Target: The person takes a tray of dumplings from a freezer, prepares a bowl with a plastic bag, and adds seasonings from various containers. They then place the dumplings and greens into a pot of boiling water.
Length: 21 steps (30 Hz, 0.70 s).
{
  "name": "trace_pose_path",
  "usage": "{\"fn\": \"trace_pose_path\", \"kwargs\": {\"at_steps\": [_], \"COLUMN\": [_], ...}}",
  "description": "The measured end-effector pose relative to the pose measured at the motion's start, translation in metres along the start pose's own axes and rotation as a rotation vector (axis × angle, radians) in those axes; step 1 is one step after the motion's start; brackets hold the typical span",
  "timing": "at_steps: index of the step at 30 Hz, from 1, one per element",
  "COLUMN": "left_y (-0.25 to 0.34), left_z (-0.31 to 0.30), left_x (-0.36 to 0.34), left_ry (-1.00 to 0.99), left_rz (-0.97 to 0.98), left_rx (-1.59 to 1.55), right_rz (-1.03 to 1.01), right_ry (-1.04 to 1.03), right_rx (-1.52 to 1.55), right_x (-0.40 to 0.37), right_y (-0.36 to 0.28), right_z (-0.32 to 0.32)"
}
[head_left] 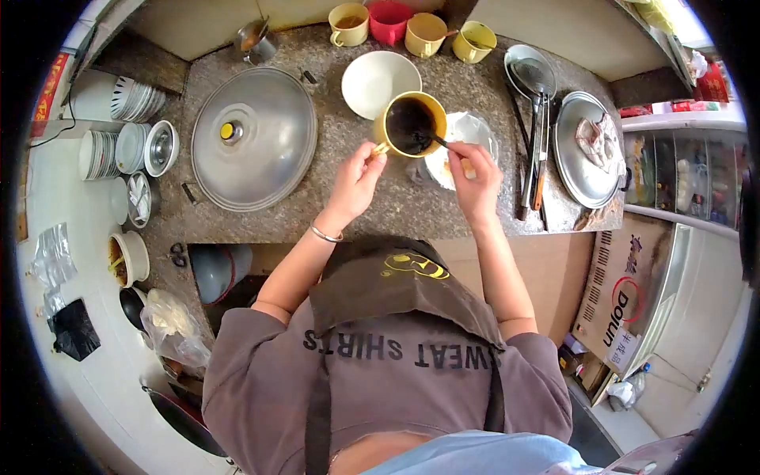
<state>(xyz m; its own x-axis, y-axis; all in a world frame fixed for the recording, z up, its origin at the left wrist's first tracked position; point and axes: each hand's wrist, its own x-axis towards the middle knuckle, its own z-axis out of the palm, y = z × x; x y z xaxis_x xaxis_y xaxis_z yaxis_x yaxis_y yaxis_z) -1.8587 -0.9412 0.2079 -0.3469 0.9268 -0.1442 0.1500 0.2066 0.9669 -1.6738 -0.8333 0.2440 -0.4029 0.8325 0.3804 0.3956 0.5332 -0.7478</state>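
Yellow mug (438, 117), above the surface (348, 190) near a white bowl (372, 77): left hand (353, 184) grips its handle, the surest hold; right hand (477, 180) pinches a dark utensil (438, 142). Judged rigid, liquid-weighted, spill-prone if tilted.

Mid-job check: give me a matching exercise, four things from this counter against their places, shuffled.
1. Yellow mug of dark liquid
2. Large round metal lid with a yellow knob
3. Red mug
4. Crumpled pale cloth

A. Between two yellow mugs in the back row
B. On a round metal lid at the right side
C. At the left side of the grey speckled counter
D. Held by its handle in the left hand

Pairs: 1-D, 2-C, 3-A, 4-B
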Motion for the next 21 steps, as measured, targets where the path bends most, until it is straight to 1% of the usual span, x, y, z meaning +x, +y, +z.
{"fn": "trace_pose_path", "kwargs": {"at_steps": [3,5,7,8,10,13,14,15,17,18,19,21], "left_y": [0.005,-0.005,-0.014,-0.012,-0.017,-0.027,-0.03,-0.035,-0.042,-0.045,-0.046,-0.047], "left_z": [0.027,0.042,0.055,0.059,0.068,0.075,0.075,0.075,0.073,0.072,0.07,0.065], "left_x": [-0.008,-0.009,-0.008,-0.008,-0.007,-0.007,-0.007,-0.008,-0.01,-0.012,-0.014,-0.018], "left_ry": [-0.037,-0.068,-0.092,-0.119,-0.111,-0.111,-0.118,-0.12,-0.08,-0.053,-0.054,-0.051], "left_rz": [-0.033,-0.062,-0.027,-0.075,-0.078,-0.087,-0.088,-0.091,-0.086,-0.1,-0.103,-0.107], "left_rx": [-0.048,-0.047,-0.039,0.001,-0.016,-0.038,-0.045,-0.046,-0.149,-0.128,-0.128,-0.192], "right_rz": [0.042,0.056,0.129,0.127,0.23,0.199,0.253,0.256,0.183,0.161,0.165,0.062], "right_ry": [0.029,0.083,0.128,0.128,0.194,0.235,0.232,0.231,0.242,0.24,0.239,0.213], "right_rx": [-0.02,-0.009,0.104,0.102,0.247,0.247,0.291,0.289,0.286,0.191,0.191,0.039], "right_x": [-0.018,-0.028,-0.042,-0.048,-0.059,-0.066,-0.07,-0.07,-0.071,-0.072,-0.071,-0.07], "right_y": [0.013,0.028,0.053,0.062,0.071,0.075,0.078,0.08,0.083,0.086,0.088,0.088], "right_z": [-0.037,-0.055,-0.067,-0.072,-0.082,-0.098,-0.103,-0.106,-0.111,-0.113,-0.114,-0.116]}}
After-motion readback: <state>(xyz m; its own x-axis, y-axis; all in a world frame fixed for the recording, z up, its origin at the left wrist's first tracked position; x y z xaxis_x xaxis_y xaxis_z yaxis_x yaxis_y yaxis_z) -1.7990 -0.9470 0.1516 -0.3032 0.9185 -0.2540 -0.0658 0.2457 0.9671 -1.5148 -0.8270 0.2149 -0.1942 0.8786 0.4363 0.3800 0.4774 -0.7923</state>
